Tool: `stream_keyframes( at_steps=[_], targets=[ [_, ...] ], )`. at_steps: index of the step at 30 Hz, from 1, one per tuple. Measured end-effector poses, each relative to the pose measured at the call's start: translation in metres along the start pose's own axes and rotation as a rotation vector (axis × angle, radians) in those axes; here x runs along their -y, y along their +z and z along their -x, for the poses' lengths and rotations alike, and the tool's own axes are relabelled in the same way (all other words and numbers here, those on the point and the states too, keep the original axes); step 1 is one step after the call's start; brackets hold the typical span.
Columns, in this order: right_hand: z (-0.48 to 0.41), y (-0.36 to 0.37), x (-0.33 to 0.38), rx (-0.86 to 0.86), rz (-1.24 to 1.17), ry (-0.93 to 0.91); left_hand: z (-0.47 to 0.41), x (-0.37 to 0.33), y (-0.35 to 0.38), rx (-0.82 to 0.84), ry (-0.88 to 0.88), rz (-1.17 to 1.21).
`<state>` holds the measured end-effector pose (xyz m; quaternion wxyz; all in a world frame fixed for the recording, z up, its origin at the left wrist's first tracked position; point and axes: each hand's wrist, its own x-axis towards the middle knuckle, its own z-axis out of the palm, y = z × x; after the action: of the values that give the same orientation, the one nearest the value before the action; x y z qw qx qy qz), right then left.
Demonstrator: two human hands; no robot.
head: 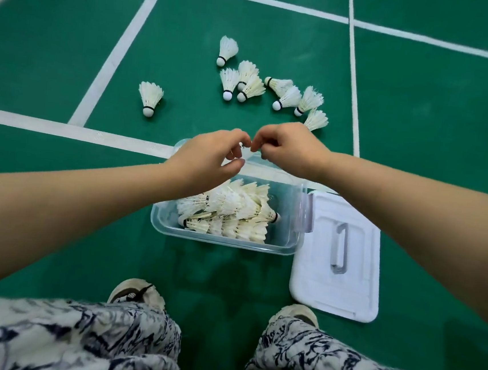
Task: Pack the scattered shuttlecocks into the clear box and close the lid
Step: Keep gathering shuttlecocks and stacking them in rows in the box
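Note:
A clear plastic box (286,242) stands on the green floor in front of my feet, holding several white feather shuttlecocks (234,210) lying in rows. Beyond it, several loose shuttlecocks (287,98) lie in a cluster. One (150,97) lies apart to the left and one (227,49) farthest back. The white lid (355,288) lies flat to the right of the box. My left hand (206,157) and right hand (288,148) hover over the box's far edge with curled fingertips meeting. A tiny pale bit shows between them; what it is cannot be told.
White court lines (111,64) cross the green floor around the shuttlecocks. My two shoes (134,293) and patterned trouser legs (72,341) fill the bottom of the view, close behind the box and lid.

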<state>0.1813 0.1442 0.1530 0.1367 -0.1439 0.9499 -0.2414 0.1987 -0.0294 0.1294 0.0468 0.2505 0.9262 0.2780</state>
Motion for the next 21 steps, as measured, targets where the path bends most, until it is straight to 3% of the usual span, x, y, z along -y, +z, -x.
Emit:
stream_keyframes(
  at_steps=[7, 15, 21],
  targets=[
    [0.023, -0.031, 0.01, -0.077, -0.013, 0.082, 0.004, -0.024, -0.03, 0.041, 0.017, -0.074],
    [0.067, -0.069, 0.066, -0.16, 0.111, 0.027, 0.028, -0.082, -0.094, -0.048, 0.144, -0.218],
    [0.117, -0.092, 0.108, -0.243, 0.202, 0.032, 0.066, -0.113, -0.149, -0.059, 0.132, -0.341]
  ],
)
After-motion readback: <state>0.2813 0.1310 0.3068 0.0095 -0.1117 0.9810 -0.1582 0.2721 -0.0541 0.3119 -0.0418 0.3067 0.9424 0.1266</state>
